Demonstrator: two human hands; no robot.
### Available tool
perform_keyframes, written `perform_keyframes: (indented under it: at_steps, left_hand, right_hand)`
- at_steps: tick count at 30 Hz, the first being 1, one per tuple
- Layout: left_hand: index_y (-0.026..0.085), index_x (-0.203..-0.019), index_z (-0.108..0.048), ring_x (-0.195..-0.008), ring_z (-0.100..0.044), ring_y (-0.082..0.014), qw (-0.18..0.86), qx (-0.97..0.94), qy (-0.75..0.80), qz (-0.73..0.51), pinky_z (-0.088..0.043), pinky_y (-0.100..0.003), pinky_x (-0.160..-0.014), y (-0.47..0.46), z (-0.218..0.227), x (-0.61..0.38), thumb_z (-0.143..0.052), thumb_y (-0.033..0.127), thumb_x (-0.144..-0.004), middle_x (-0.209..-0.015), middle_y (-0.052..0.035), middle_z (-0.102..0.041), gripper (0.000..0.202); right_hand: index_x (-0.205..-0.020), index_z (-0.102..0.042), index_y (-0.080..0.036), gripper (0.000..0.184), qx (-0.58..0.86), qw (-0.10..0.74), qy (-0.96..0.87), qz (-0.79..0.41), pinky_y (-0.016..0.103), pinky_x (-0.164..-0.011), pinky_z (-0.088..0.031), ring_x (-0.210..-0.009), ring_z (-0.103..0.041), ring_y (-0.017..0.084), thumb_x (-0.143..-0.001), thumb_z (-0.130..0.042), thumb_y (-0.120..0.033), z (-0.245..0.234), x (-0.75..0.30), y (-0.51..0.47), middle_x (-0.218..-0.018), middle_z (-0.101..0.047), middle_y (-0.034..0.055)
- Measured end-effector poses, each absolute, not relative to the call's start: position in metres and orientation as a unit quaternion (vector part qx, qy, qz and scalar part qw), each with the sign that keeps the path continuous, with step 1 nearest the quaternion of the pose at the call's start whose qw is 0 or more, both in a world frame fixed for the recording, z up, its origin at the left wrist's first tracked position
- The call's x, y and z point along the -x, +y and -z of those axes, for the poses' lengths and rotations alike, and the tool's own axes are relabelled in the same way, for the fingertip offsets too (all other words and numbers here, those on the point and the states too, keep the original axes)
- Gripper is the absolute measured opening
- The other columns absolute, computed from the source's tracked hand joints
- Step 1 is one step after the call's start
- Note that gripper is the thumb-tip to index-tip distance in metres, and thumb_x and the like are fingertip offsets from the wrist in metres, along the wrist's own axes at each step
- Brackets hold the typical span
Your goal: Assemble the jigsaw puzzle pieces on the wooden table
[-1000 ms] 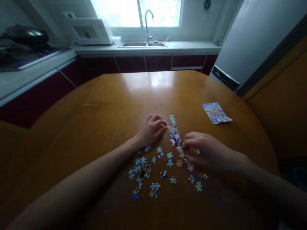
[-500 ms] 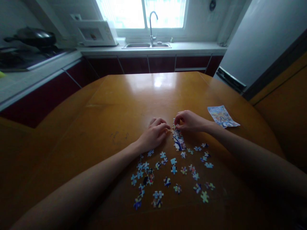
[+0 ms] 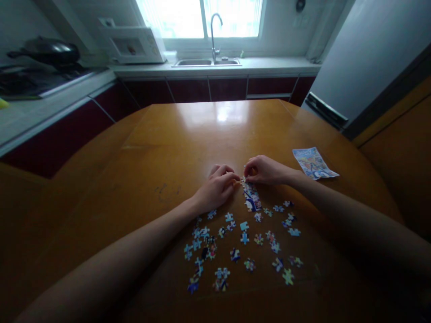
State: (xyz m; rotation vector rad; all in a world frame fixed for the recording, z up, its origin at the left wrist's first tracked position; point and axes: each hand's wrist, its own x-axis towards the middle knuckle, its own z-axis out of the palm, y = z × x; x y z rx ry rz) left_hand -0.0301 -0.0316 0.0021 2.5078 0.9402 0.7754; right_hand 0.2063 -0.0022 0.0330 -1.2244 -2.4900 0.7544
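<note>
Joined puzzle strip (image 3: 251, 198) lies flat between left hand (image 3: 220, 188) and right hand (image 3: 264, 170), long axis running away from the person, far end leaning slightly left. Left fingers loosely curled by its left edge, right thumb and finger pinched at its far end, can't tell on what. Loose knobbed pieces (image 3: 244, 238) nearer than both hands on glossy wooden tabletop (image 3: 161, 148); two-basin metal sink (image 3: 211, 65) far beyond.

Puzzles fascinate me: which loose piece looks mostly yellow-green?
The star-like loose piece at the near right; its pale yellow-green looks nearly plain, while the others look blue or mixed.
</note>
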Motion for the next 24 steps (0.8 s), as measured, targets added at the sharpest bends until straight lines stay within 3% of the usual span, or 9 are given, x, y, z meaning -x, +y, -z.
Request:
perform_keyframes:
  at_steps: [6, 14, 24]
  left_hand:
    - [0.022, -0.106, -0.070, -0.106, -0.048, -0.0241, 0.175, -0.886, 0.334, -0.270, -0.046, -0.044, -0.098, -0.033, -0.005, 0.029, -0.056, 0.023, -0.097, -0.108, -0.0076, -0.060, 0.017]
    - [0.029, -0.116, -0.071, -0.106, -0.046, -0.0241, 0.160, -0.897, 0.322, -0.258, -0.046, -0.045, -0.099, -0.032, -0.002, 0.031, -0.058, 0.011, -0.091, -0.111, -0.0064, -0.057, 0.033]
    - [0.030, -0.115, -0.072, -0.107, -0.046, -0.0248, 0.158, -0.896, 0.324, -0.259, -0.046, -0.046, -0.098, -0.031, -0.001, 0.032, -0.057, 0.014, -0.093, -0.111, -0.0066, -0.058, 0.031]
  right_hand:
    - [-0.081, -0.076, -0.019, 0.007, 0.421, 0.181, -0.857, -0.235, 0.028, -0.062, -0.041, -0.066, -0.055, 0.013, -0.079, -0.070, -0.018, -0.033, -0.210, -0.006, -0.072, -0.065, 0.0019]
    - [-0.095, -0.079, -0.024, 0.026, 0.401, 0.268, -0.855, -0.192, 0.033, -0.077, -0.048, -0.085, -0.059, 0.018, -0.088, -0.058, -0.011, -0.013, -0.223, -0.034, -0.092, -0.064, 0.0063]
    - [-0.101, -0.080, -0.027, 0.032, 0.397, 0.272, -0.860, -0.170, 0.035, -0.081, -0.050, -0.089, -0.060, 0.019, -0.089, -0.056, -0.009, 0.002, -0.225, -0.038, -0.097, -0.064, 0.0070]
